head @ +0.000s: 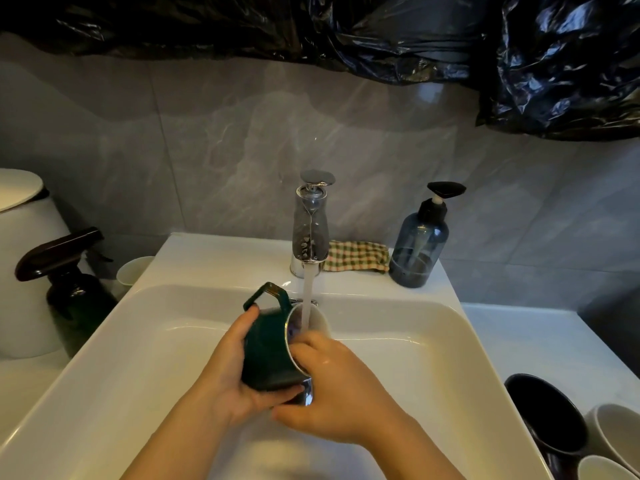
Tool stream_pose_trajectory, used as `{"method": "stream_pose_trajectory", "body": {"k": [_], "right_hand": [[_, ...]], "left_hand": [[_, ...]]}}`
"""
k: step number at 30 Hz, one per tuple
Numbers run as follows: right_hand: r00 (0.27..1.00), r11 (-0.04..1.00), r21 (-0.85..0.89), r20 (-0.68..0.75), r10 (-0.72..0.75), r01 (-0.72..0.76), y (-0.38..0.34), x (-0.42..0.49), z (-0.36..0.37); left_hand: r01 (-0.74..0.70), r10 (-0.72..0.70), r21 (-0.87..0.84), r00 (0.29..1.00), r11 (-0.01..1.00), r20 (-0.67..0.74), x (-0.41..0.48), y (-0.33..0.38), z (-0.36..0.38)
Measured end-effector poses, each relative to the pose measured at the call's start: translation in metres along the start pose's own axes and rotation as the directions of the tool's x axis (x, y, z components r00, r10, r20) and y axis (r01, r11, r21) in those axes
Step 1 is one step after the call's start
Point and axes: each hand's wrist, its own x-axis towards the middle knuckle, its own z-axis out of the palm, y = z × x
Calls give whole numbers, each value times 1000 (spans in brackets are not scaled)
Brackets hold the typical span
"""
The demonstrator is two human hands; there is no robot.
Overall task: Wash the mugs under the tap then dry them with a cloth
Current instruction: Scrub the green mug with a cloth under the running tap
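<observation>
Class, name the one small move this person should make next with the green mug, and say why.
Probably rotate the green mug slightly in the left hand so the right hand can rub the next stretch of rim. Water from the tap is running into its tilted mouth, both hands grip it, and the checked cloth lies beside the tap, so drying seems premature.

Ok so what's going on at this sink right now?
A person is washing a dark green mug under the running tap. The left hand grips the mug's body, tipped sideways over the sink, while the right hand curls over its rim as water runs into the mouth. A checked cloth lies behind the tap beside a blue pump bottle. A dark mug and white mugs sit at the right.
</observation>
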Motion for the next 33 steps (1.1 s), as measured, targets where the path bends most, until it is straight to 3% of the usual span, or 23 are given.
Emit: {"method": "stream_pose_trajectory", "body": {"k": [4,8,13,16,19,24,27,29,30,33], "right_hand": [[984,995,-88,176,-25,41,1,0,4],[994,979,-179,75,-83,95,3,1,6],[1000,995,-92,1,-24,24,-3,2,12],[991,986,141,110,74,-90,0,3,15],[979,910,376,161,122,-175,-6,2,12],[995,974,206,27,94,-97,-10,5,8],[993,986,140,93,79,-92,-6,6,11],[982,922,346,126,139,-174,-4,6,14],[971,834,498,141,194,-239,-3,6,15],[926,417,846,209,315,-333,0,6,11]], "left_hand": [[85,-85,74,996,994,3,-1,-4,1],[77,-78,121,997,990,3,1,-6,2],[-31,33,134,999,991,-13,0,-8,2],[-35,37,82,999,996,-17,1,-12,4],[-56,58,68,998,996,-23,2,-11,5],[-102,103,155,995,983,2,2,-10,2],[-146,140,190,989,971,44,-2,-7,4],[-168,159,207,985,964,63,-4,-7,5],[-183,172,211,983,960,72,-4,-7,5],[-244,226,252,969,936,101,-4,-7,5]]}}
